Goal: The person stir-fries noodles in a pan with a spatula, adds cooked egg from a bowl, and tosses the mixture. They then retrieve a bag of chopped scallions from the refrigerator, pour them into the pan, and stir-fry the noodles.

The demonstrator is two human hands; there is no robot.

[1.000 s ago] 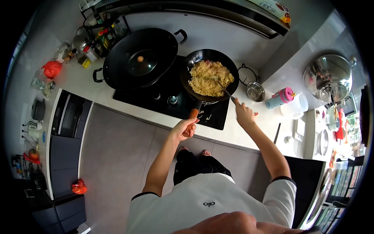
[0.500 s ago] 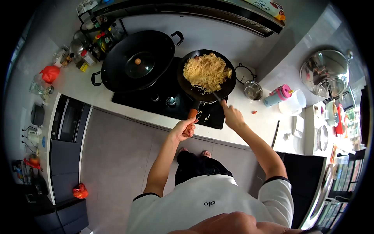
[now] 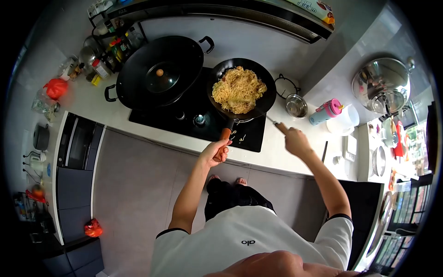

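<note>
Noodles (image 3: 239,90) lie heaped in a dark frying pan (image 3: 266,76) on the right side of the black stove (image 3: 203,131). My left hand (image 3: 215,152) is wrapped round the pan's orange-brown handle. In my right hand (image 3: 296,141) is the wooden handle of a spatula (image 3: 280,128), whose dark metal end reaches over the pan's right rim; its tip is hard to make out. To the left stands a large black wok (image 3: 134,78) with a glass lid (image 3: 162,81) inside it. A few loose noodles (image 3: 237,136) lie on the stove near the pan handle.
Right of the stove stand a small metal bowl (image 3: 296,105), a pink and blue bottle (image 3: 326,111) and a white container (image 3: 346,121). Bottles and jars (image 3: 115,53) fill the back left corner. A range hood (image 3: 221,14) spans the top.
My right hand has moved right with the spatula, away from the pan's middle. The noodles have shifted into a more compact heap lower in the pan. My left hand keeps its grip.
</note>
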